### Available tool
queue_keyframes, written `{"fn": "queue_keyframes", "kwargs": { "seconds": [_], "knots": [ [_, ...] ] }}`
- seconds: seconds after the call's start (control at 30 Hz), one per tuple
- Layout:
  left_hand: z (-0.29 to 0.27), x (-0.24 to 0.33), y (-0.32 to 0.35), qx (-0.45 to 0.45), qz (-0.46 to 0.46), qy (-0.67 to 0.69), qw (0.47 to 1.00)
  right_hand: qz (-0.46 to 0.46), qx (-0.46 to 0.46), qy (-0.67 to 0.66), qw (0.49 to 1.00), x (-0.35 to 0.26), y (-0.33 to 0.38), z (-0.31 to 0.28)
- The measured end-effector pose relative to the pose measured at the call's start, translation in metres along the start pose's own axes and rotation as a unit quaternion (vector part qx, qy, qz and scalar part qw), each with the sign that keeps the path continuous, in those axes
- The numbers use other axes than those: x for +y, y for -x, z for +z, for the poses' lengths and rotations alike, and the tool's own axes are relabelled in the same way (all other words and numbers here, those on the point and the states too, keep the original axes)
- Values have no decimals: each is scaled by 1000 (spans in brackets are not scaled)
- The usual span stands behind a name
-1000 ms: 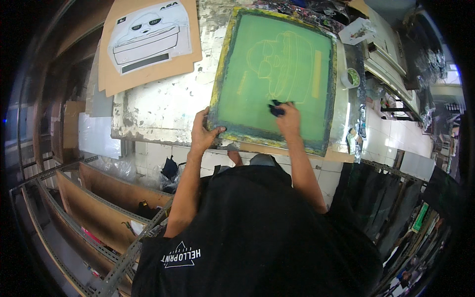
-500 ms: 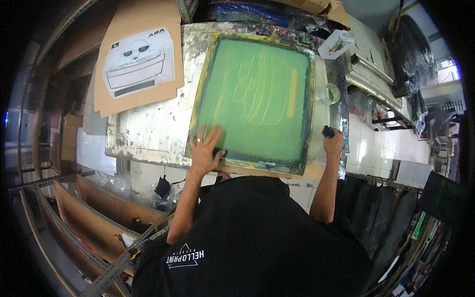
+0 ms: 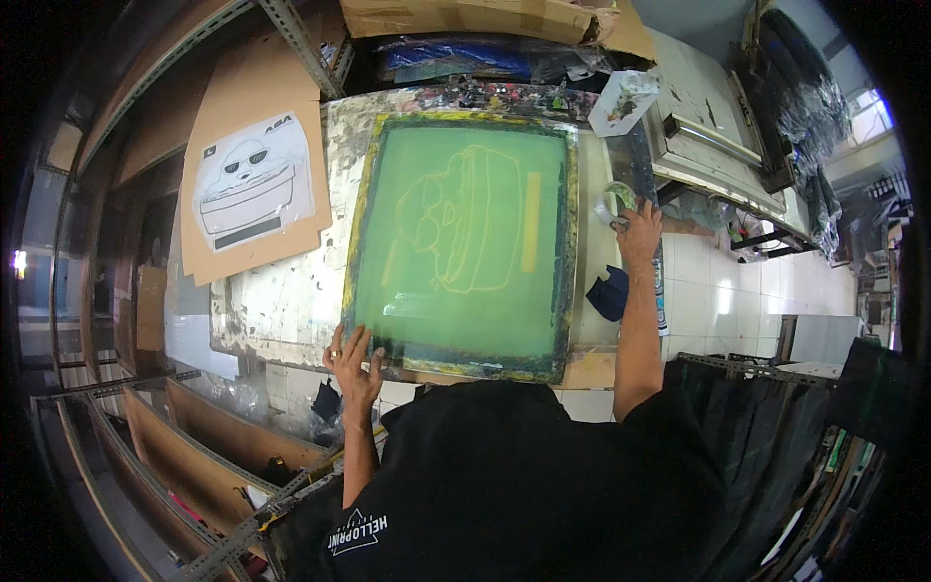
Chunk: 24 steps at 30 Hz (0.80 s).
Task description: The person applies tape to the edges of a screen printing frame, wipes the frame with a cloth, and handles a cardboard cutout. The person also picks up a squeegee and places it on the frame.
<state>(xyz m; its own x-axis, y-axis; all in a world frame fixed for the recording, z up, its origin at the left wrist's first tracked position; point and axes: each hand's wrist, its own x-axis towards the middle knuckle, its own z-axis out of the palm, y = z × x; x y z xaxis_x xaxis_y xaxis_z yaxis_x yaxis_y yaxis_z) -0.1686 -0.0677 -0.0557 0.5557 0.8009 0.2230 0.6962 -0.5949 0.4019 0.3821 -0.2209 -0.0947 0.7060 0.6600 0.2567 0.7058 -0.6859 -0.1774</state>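
Screen frame pinned at its near corner, tape roll at the far right

Screen frame [image 3: 464,242], green mesh in a paint-stained border, lies flat on the table [image 3: 281,301] with its long axis running near to far. A pale outline drawing shows on the mesh, with a yellow strip toward its right side.

Left hand [image 3: 354,357] rests at the frame's near-left corner, fingers spread and pressing on the border and the table edge; it is flat and released, not closed around anything.

Right hand [image 3: 638,231] is stretched out past the frame's right edge, toward the far side of the table. Its fingers touch a small green-and-white tape roll [image 3: 618,202]; whether they have closed on it cannot be told from this view. The roll lies just beyond the fingertips, to the far left of the hand, close beside the frame's right border. The right hand is plainly the nearer one to it; the left is well apart, across the frame.

A dark blue cloth [image 3: 610,293] lies on the table just beside the right forearm, nearer than the roll. To the left of the frame, a cardboard sheet [image 3: 254,184] carries a printed paper drawing. A crumpled white bag [image 3: 623,99] sits at the far right corner.
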Motion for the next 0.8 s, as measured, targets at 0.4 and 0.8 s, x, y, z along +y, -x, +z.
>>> {"fn": "queue_keyframes", "kwargs": {
  "seconds": [0.4, 0.8],
  "knots": [
    [-26, 122, -137, -25, -13, 395, 918, -159, -118, -392, 899, -139, 42, -127],
    [-48, 130, -146, -211, 27, 397, 893, -285, -137, -362, 877, -211, 95, -183]
  ]
}}
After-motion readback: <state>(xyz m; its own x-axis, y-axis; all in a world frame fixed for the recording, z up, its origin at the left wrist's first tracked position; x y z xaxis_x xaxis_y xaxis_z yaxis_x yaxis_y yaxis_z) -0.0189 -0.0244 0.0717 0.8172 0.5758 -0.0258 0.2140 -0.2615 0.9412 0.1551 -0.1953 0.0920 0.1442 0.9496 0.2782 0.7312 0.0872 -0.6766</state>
